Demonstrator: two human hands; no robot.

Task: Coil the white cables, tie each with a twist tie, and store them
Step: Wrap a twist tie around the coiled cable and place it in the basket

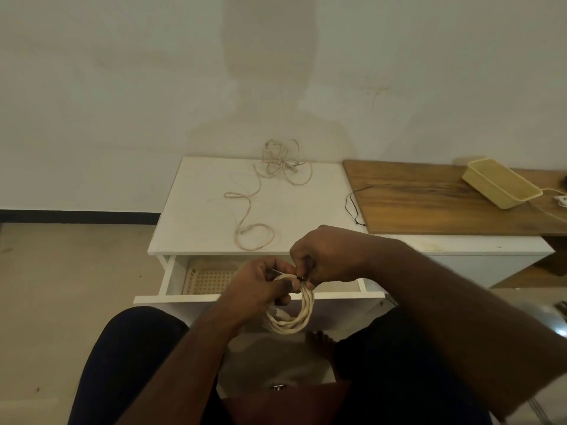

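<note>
White cable coil (293,320), several loops; left hand (260,286) grips it, right hand (325,256) pinches black twist tie (300,277).

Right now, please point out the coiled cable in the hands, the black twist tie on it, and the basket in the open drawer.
coiled cable (291,323), head view, lower curve of the loop.
black twist tie (300,277), head view, where it wraps the coil's top.
basket (211,277), head view, its perforated floor.
</note>
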